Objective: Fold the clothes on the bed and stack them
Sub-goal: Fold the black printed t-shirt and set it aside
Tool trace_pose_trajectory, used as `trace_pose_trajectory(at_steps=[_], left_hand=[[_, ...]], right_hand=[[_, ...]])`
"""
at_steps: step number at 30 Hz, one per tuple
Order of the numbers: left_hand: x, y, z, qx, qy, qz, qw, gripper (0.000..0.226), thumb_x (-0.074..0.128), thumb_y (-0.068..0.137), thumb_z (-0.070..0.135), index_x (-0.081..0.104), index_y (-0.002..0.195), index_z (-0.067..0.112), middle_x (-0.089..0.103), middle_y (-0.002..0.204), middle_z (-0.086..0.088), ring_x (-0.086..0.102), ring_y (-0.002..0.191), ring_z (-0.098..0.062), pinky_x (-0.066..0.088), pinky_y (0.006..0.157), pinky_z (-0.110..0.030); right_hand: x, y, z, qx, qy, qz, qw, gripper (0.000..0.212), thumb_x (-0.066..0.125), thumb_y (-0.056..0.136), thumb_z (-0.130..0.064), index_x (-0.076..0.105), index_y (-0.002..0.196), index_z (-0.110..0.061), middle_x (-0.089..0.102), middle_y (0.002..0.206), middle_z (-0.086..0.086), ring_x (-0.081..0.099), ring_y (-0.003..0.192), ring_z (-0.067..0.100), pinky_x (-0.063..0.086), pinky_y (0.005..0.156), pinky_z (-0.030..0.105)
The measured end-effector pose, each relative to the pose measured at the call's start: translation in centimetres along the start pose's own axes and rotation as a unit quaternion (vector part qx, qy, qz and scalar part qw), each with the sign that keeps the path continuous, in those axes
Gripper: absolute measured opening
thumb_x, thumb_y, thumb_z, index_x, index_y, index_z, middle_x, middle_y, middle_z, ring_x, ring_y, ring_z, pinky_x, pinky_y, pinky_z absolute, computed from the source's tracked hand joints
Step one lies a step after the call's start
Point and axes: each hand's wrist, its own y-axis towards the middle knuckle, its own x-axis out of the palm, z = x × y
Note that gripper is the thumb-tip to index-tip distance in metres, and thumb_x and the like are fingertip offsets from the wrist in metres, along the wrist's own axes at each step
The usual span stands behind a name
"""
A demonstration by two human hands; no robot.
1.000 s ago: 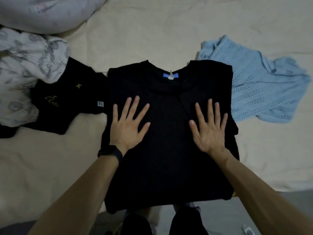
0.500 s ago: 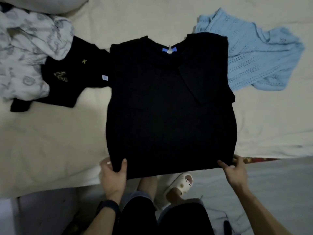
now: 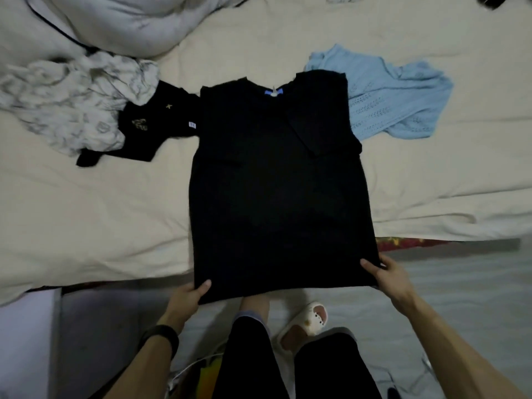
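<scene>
Gripping the two bottom corners of the black shirt [image 3: 276,182], the person is partway through folding it: the left hand [image 3: 188,295] pinches the lower left corner with its thumb on top of the cloth, and the right hand [image 3: 387,276] pinches the lower right corner the same way. The shirt lies flat in the centre of the frame on the cream bed [image 3: 86,220], collar and blue neck label [image 3: 275,92] toward the top, hem hanging just past the bed edge; both sleeves look already turned in, so the body is a narrow rectangle. The step in hand is, I judge, the lengthwise fold. The next move calls for lifting both corners together and carrying the hem up toward the collar, keeping the edges level so the tucked sleeves do not slip out. Unfolded pieces wait: a light blue knit top [image 3: 397,99] at upper right, a second black garment [image 3: 155,128] and a pale patterned garment [image 3: 72,102] at left.
</scene>
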Motion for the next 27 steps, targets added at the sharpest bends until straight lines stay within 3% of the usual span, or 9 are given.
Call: trace_pose_trajectory(at_steps=[3,7,9,11,13,16,19,23,27], left_hand=[[-0.4,-3.6,-0.1,0.021,-0.088,0.030,0.995,0.028,0.061,0.101,0.031,0.065,0.120,0.011,0.072,0.107,-0.010,0.071,0.091,-0.035,0.055,0.081,-0.044],[-1.7,-8.2,0.7,0.066,-0.117,0.116,0.984,0.030,0.057,0.103,0.029,0.063,0.122,0.007,0.070,0.088,-0.001,0.067,0.069,-0.022,0.045,0.056,-0.030],[-2.5,-10.4,1.1,0.071,-0.120,0.134,0.981,0.035,0.057,0.103,0.029,0.061,0.127,0.004,0.069,0.084,-0.002,0.067,0.074,-0.026,0.052,0.065,-0.040],[-2.9,-12.2,0.8,0.073,-0.111,0.148,0.980,0.036,0.057,0.103,0.029,0.062,0.125,0.001,0.070,0.081,-0.007,0.068,0.081,-0.031,0.054,0.086,-0.052],[-3.1,-14.2,-0.3,0.074,-0.108,0.148,0.980,0.035,0.055,0.104,0.028,0.065,0.121,0.000,0.070,0.080,-0.007,0.069,0.087,-0.035,0.053,0.090,-0.050],[-2.7,-16.9,-2.9,0.054,-0.124,0.145,0.980,0.031,0.055,0.104,0.025,0.065,0.119,0.001,0.070,0.084,-0.009,0.068,0.078,-0.033,0.052,0.073,-0.040],[-2.3,-19.3,-5.4,0.012,-0.134,0.127,0.983,0.023,0.054,0.105,0.025,0.062,0.114,0.006,0.068,0.091,-0.014,0.054,0.054,-0.020,0.035,0.047,-0.027],[-1.8,-20.6,-7.5,-0.017,-0.157,0.117,0.980,0.015,0.054,0.105,0.023,0.058,0.111,0.010,0.066,0.099,-0.016,0.052,0.057,-0.019,0.031,0.048,-0.028],[-2.1,-20.2,-7.0,-0.022,-0.189,0.100,0.977,0.017,0.055,0.104,0.019,0.060,0.114,0.007,0.066,0.097,-0.014,0.053,0.058,-0.017,0.031,0.044,-0.026]], right_hand=[[-0.9,-3.1,-0.1,-0.026,0.021,0.040,0.999,0.017,0.063,0.101,-0.023,0.065,0.106,-0.007,0.071,0.102,0.012,0.068,0.093,0.031,0.055,0.078,0.045],[-2.5,-7.5,-0.7,-0.079,0.018,0.115,0.990,0.021,0.059,0.103,-0.025,0.068,0.100,-0.007,0.071,0.089,0.009,0.068,0.080,0.025,0.056,0.069,0.038],[-3.3,-9.8,-0.9,-0.092,0.021,0.139,0.986,0.023,0.058,0.103,-0.026,0.069,0.097,-0.007,0.072,0.085,0.012,0.068,0.074,0.026,0.056,0.068,0.041],[-4.0,-11.6,-0.6,-0.097,0.029,0.158,0.982,0.023,0.058,0.103,-0.025,0.070,0.095,-0.006,0.071,0.081,0.013,0.066,0.068,0.025,0.054,0.064,0.038],[-4.6,-13.5,0.2,-0.089,0.051,0.173,0.980,0.025,0.058,0.103,-0.024,0.069,0.095,-0.003,0.069,0.079,0.013,0.063,0.066,0.024,0.052,0.064,0.037],[-5.0,-15.9,2.4,-0.051,0.080,0.179,0.979,0.025,0.057,0.103,-0.024,0.067,0.096,-0.001,0.066,0.079,0.014,0.059,0.066,0.027,0.049,0.067,0.042],[-5.3,-18.1,4.8,-0.003,0.123,0.164,0.979,0.022,0.056,0.104,-0.021,0.065,0.093,-0.004,0.062,0.079,0.012,0.057,0.065,0.024,0.046,0.058,0.034],[-5.7,-19.8,6.7,0.054,0.150,0.152,0.975,0.026,0.056,0.105,-0.017,0.060,0.083,-0.003,0.057,0.072,0.014,0.051,0.060,0.024,0.041,0.055,0.035],[-5.9,-20.3,5.8,0.078,0.194,0.144,0.967,0.017,0.057,0.104,-0.012,0.060,0.094,0.002,0.057,0.078,0.015,0.052,0.064,0.024,0.044,0.057,0.033]])
